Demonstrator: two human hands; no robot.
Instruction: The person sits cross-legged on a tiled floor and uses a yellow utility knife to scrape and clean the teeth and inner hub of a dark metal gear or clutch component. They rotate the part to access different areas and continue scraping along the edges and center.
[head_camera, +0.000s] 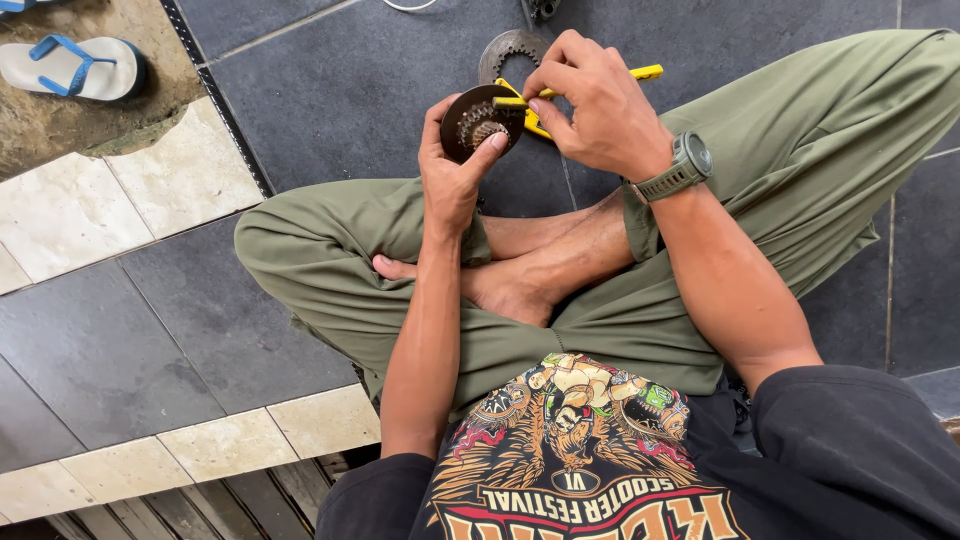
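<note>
Head view: dark grey tiled floor (330, 90), open room left of knees; pale stone tile border (190, 170) along edge. Blue-strapped flip-flop sandal (70, 65) top left. Toothed steel ring plate (505, 50) on floor behind hands. Left hand (455, 165), grip clasping round rusty brown clutch disc (478, 122) above crossed legs. Right hand (590, 105), grip pinching yellow-handled pliers (540, 100) against disc.

Yellow tool's (600, 82) middle behind right hand (590, 105).

No packages, labels, signs or screens in view.
</note>
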